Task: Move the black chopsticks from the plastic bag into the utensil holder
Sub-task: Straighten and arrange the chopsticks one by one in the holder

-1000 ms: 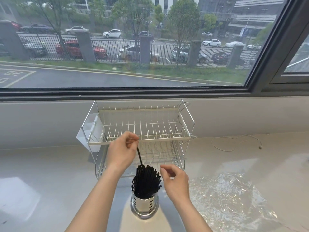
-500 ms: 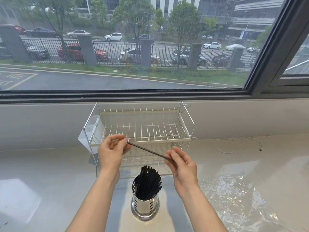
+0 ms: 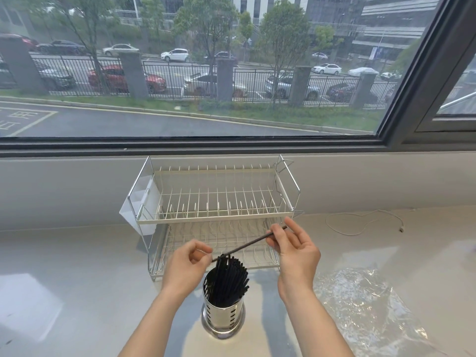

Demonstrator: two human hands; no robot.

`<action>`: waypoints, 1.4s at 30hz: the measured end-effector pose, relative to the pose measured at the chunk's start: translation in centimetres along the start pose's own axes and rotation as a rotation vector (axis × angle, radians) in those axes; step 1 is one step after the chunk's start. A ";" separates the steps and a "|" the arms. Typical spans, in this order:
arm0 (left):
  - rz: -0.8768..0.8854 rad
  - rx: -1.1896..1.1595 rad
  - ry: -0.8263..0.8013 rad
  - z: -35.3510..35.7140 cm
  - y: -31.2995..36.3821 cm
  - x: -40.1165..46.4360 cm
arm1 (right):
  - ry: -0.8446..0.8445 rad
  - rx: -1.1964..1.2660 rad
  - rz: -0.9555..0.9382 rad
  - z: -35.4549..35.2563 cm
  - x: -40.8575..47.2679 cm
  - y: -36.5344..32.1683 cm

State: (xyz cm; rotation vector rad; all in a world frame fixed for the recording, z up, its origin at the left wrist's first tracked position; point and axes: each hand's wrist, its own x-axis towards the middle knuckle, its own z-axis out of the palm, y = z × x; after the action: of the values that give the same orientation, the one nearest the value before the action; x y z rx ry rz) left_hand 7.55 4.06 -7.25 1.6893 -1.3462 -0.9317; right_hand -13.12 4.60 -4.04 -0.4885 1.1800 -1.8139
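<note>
R hand (image 3: 296, 249) pinches one black chopstick (image 3: 247, 244) by its far-right end; L hand (image 3: 186, 266) fingers curled at its near-left tip, contact unclear, above steel utensil holder (image 3: 223, 314) w/ chopstick bundle (image 3: 228, 278).

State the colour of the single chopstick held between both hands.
Black thin chopstick, clearest in the head view, above the shiny perforated metal holder.

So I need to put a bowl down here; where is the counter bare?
Bare counter lies left of the utensil holder and dish rack. Right of the holder the plastic bag covers it; a white cable lies behind. Both hands crowd the middle.
</note>
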 end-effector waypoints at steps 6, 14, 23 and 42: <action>0.145 0.268 -0.066 1.3 -0.7 0.1 | -0.159 -0.462 -0.213 0.4 -1.0 2.0; 0.315 0.645 -0.183 3.7 0.6 1.5 | -0.501 -1.223 -0.440 -2.6 -2.9 7.7; 0.162 0.538 -0.026 2.7 1.2 1.7 | -0.315 -1.042 -0.418 -2.4 -1.8 6.3; 0.028 -0.686 0.265 -1.6 5.2 1.1 | -0.133 0.207 0.332 0.3 -0.1 0.5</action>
State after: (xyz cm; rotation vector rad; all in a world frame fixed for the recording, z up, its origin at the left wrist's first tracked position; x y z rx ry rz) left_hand 7.02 2.41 -2.00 1.2010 -0.7476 -0.9691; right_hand -12.63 4.47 -4.38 -0.2706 0.9101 -1.5688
